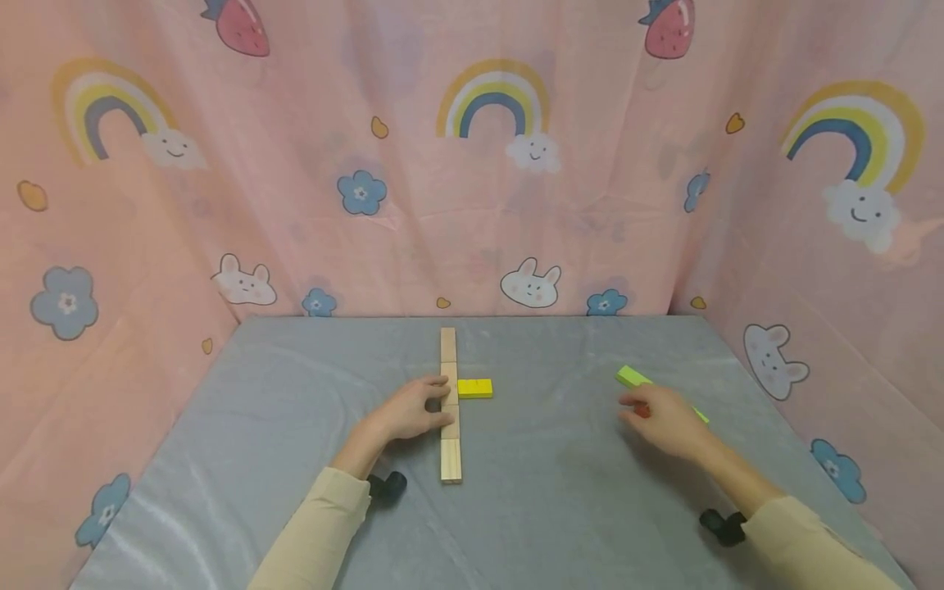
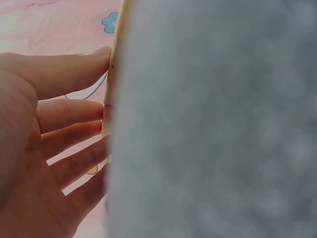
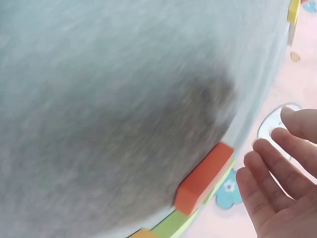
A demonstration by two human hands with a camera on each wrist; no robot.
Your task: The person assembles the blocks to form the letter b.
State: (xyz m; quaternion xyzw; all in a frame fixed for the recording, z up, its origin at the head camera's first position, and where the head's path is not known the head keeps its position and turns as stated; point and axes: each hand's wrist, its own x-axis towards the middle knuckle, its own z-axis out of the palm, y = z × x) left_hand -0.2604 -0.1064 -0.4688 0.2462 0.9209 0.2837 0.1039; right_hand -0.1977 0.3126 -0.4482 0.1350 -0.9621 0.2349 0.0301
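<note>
Plain wooden blocks (image 1: 451, 459) lie end to end in a straight row on the grey-covered table in the head view. My left hand (image 1: 413, 407) touches the row's left side, fingers extended and thumb apart from them; the left wrist view shows its fingertips at the blocks' edge. A yellow block (image 1: 475, 388) sits against the row's right side. Over on the right, my right hand (image 1: 667, 418) hovers with loosely extended fingers and nothing in them. Below it are a red block (image 3: 205, 178) and light green blocks (image 1: 632, 376), partly hidden by the hand in the head view.
An orange block (image 3: 143, 234) shows at the bottom edge of the right wrist view. Pink printed curtains (image 1: 413, 246) enclose the table's (image 1: 546, 508) back and sides. A small dark device (image 1: 387, 488) sits under the left wrist, another (image 1: 723, 527) under the right.
</note>
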